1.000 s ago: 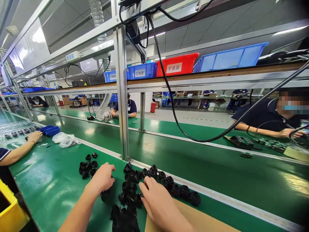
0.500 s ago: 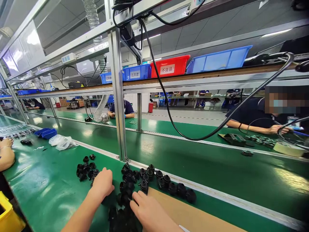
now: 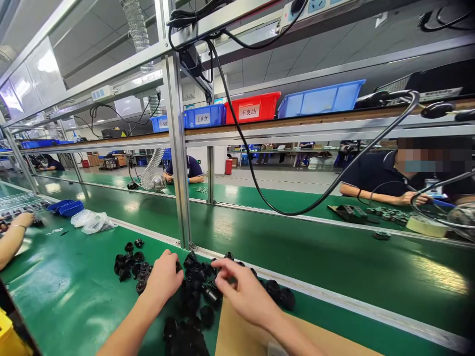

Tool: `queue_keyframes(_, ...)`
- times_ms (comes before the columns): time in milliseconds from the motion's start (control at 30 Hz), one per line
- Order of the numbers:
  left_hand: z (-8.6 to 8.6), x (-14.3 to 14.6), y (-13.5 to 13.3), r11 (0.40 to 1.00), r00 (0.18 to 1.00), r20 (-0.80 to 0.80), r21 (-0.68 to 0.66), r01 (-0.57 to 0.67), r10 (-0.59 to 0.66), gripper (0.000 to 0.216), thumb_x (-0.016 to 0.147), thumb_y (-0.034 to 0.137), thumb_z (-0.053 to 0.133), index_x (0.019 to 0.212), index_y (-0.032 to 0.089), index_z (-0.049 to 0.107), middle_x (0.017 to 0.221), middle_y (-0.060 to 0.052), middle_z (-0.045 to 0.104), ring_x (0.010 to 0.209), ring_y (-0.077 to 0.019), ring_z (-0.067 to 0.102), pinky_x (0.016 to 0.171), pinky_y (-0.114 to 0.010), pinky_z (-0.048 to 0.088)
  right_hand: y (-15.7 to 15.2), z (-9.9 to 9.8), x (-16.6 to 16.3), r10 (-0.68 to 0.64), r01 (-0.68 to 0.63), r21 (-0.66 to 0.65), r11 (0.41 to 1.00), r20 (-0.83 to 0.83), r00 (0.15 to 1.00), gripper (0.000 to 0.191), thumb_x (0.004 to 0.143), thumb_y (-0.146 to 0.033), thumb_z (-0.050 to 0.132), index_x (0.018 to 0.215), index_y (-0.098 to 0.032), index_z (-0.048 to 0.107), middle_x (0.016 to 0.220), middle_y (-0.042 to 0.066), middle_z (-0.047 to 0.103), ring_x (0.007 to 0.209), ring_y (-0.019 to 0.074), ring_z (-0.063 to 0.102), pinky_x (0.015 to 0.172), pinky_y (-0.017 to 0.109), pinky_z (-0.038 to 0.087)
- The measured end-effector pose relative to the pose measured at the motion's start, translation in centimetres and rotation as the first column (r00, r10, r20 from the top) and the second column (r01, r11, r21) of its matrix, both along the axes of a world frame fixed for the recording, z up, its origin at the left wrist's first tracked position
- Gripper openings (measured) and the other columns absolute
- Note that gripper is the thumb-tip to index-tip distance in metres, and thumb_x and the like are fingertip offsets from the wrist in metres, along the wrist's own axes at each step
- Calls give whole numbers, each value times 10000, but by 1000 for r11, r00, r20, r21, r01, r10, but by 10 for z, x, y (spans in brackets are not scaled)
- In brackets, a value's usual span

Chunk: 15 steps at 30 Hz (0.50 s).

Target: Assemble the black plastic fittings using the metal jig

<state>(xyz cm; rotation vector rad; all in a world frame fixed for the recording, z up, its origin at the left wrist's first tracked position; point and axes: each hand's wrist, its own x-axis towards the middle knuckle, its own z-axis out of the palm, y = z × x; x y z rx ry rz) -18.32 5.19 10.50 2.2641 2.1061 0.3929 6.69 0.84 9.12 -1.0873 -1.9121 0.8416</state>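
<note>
My left hand [image 3: 165, 277] is closed round a small black round part [image 3: 178, 267], of which only an edge shows past the fingers. A heap of similar black plastic parts [image 3: 195, 274] lies just right of it. Over the right side of this heap is my right hand [image 3: 248, 291], its thumb and forefinger apart and nothing visible between them. Another cluster of black parts [image 3: 128, 259] sits left of my left hand. More dark parts [image 3: 183, 338] are piled at the near edge, and some stand in a row [image 3: 278, 290] beyond my right hand.
Brown cardboard [image 3: 237, 326] lies under my right forearm. A metal post [image 3: 178, 148] rises at the table's rail, and a black cable [image 3: 256, 183] hangs in front. Blue trays [image 3: 67, 207] and a plastic bag [image 3: 92, 221] lie left, near another person's arm [image 3: 17, 237]. A person [image 3: 382, 178] works opposite.
My right hand has lifted from the heap and moved up and right, its fingers spreading. My left hand has shifted slightly right. The person's hand at far left has reached further in.
</note>
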Motion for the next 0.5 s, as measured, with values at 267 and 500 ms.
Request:
queue_keyframes(267,-15,22,-7,960,930,256,167,224,-262,242,869,107,705,1093,184,755,1099,-76,670,945,-238,700,848,-340,561,-16,9,10,107,-101,-36,994,404,908,218,845,-245,743,1061,-246,773,986,41,763,925,256,700,805,348,479)
queue_keyframes(500,-28,30,-4,907,820,395,257,335,-415,382,911,110,626,1257,212,752,1168,-78,694,949,-208,699,810,-307,596,-30,-25,-17,259,-328,-2,945,620,741,352,856,-202,751,1193,-301,728,1170,57,702,1010,269,713,782,322,493)
